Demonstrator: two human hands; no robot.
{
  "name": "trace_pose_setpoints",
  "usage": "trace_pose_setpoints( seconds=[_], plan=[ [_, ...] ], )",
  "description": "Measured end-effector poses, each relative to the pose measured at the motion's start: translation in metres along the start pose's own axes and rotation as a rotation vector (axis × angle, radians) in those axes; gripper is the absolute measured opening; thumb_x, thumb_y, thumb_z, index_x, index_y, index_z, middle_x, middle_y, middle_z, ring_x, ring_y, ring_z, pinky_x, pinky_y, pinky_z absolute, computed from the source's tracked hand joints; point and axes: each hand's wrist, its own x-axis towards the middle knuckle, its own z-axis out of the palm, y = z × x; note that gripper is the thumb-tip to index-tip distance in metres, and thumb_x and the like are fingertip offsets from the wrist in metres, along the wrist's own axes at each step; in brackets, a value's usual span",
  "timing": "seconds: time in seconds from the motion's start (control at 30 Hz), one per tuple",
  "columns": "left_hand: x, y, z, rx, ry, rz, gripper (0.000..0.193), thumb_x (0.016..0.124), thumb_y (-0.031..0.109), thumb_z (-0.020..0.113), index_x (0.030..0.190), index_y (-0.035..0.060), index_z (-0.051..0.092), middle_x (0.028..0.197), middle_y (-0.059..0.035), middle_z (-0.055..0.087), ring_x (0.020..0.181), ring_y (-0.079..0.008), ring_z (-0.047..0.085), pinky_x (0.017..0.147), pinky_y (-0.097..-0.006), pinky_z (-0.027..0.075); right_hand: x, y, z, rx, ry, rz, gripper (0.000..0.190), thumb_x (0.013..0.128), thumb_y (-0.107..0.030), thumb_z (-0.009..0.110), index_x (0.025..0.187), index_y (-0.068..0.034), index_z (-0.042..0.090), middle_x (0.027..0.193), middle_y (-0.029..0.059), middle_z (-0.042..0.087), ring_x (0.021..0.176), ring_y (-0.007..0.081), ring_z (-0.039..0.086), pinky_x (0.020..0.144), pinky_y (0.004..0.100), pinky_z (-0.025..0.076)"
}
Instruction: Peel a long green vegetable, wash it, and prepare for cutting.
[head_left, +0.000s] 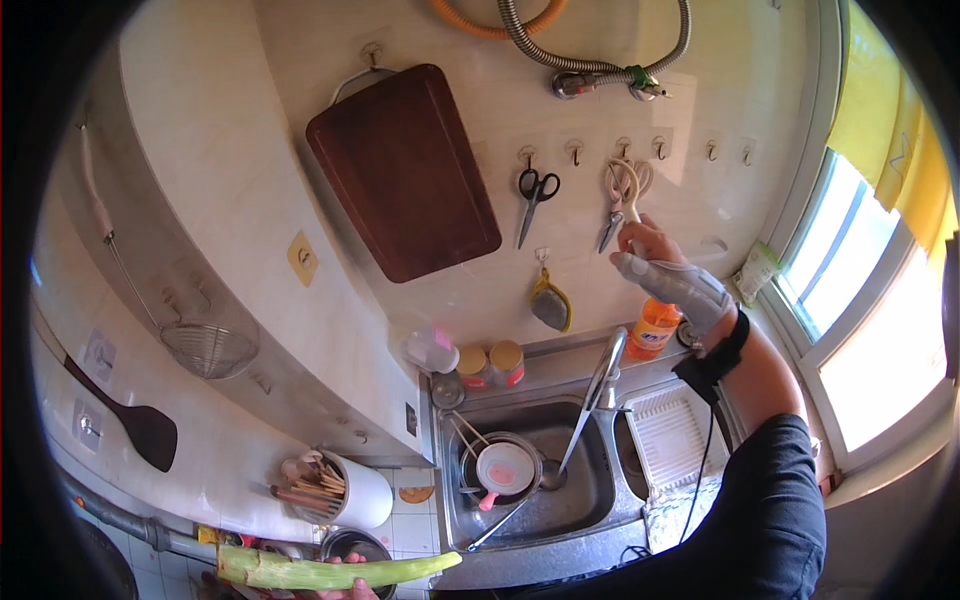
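My left hand (352, 586) is at the bottom edge, closed around a long pale-green peeled stalk (322, 568), which looks like celtuce. The stalk lies nearly level, its thin end pointing right toward the sink. My right hand (660, 251), in a grey covering with a black strap at the wrist, is raised to the wall hooks. Its fingers pinch a cream-coloured looped handle (634, 196); the tool's lower part is hidden by the hand. Just behind hang scissors with pinkish handles (611, 225). Black-handled scissors (532, 199) hang further left.
Below is a steel sink (585, 487) with a strainer (506, 469), pots and a ladle, under a faucet (611, 360). An orange bottle (651, 330) and jars (506, 364) line the ledge. A brown tray (405, 172) hangs left; a white utensil holder (367, 491) stands below.
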Motion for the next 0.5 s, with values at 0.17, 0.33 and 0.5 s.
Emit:
trace_pose_setpoints(
  seconds=[0.17, 0.33, 0.5],
  plan=[
    [-0.015, -0.005, 0.005, 0.076, 0.057, -0.027, 0.059, 0.087, -0.008, 0.049, 0.142, -0.0064, 0.025, 0.130, -0.0263, 0.048, 0.112, -0.0359, 0.057, 0.100, -0.0492, 0.043, 0.028, 0.013, 0.025, 0.005, -0.051, -0.091, 0.026, 0.081, -0.025, 0.069, 0.087, -0.004, 0.055, 0.092, 0.0080, 0.047, 0.076, 0.0186, 0.050, 0.068, 0.0327, 0.043],
    [-0.047, 0.023, 0.012, 0.980, -0.051, 0.310, 0.032, 0.089, -0.005, 0.054, 0.120, -0.0108, 0.051, 0.124, -0.0293, 0.052, 0.109, -0.0421, 0.057, 0.097, -0.0521, 0.044, 0.059, 0.051, 0.049, 0.184, 0.070, -0.311, 0.028, 0.081, -0.026, 0.070, 0.090, -0.005, 0.053, 0.104, 0.0131, 0.052, 0.091, 0.0223, 0.052, 0.081, 0.0338, 0.045],
    [-0.045, 0.056, 0.088, 0.647, 0.360, 0.304, 0.015, 0.086, -0.004, 0.062, 0.100, -0.0103, 0.065, 0.103, -0.0251, 0.065, 0.098, -0.0358, 0.062, 0.093, -0.0445, 0.047, 0.066, 0.077, 0.062, 0.380, 0.091, -0.242, 0.026, 0.083, -0.023, 0.069, 0.090, -0.007, 0.050, 0.109, 0.0118, 0.052, 0.097, 0.0194, 0.050, 0.086, 0.0318, 0.042]
  ],
)
